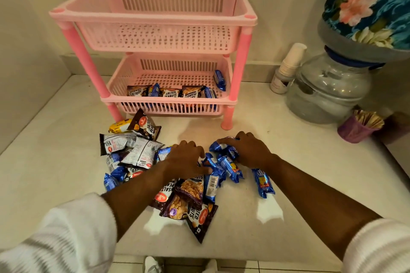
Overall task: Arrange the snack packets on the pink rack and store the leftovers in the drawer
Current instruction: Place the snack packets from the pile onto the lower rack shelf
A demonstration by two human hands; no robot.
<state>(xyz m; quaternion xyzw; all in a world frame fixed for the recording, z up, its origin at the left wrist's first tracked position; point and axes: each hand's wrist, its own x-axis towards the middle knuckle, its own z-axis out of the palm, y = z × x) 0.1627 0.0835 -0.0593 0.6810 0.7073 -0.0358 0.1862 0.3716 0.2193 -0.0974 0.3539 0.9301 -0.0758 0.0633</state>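
head view is showing a pale countertop [288,184] filling most of the frame, with a pink rack [155,17] standing at upper centre against the wall. the rack's top basket is sitting with nothing visible in it, while its lower basket [168,104] is holding a row of dark salted-peanut packets [170,92] along the front edge, mixed with blue packets, and one blue packet [219,80] is leaning against the right end wall, its long axis running up and down.

at the right of the frame a clear water dispenser jar [328,88] is standing under an inverted bottle in a floral cover [368,4], with a stack of paper cups [291,60] just left of it and a purple cup of sachets [357,128] near the right edge.

in the lower middle a loose heap of snack packets [142,153] is lying flat on the counter in front of the rack, pointing every which way. both arms are reaching in from the bottom corners in white sleeves.

the left hand [186,157] is resting palm down on the middle of the heap, fingers curled over packets; whether it is actually gripping one i cannot tell. the right hand [246,150] is closing its fingers round a bunch of blue biscuit packets [224,155], which are lying under and to the left of the palm, their long axes slanting toward the lower right. a single blue biscuit packet [263,182] is lying apart, just below the right wrist, its long axis running nearly toward the bottom of the frame.
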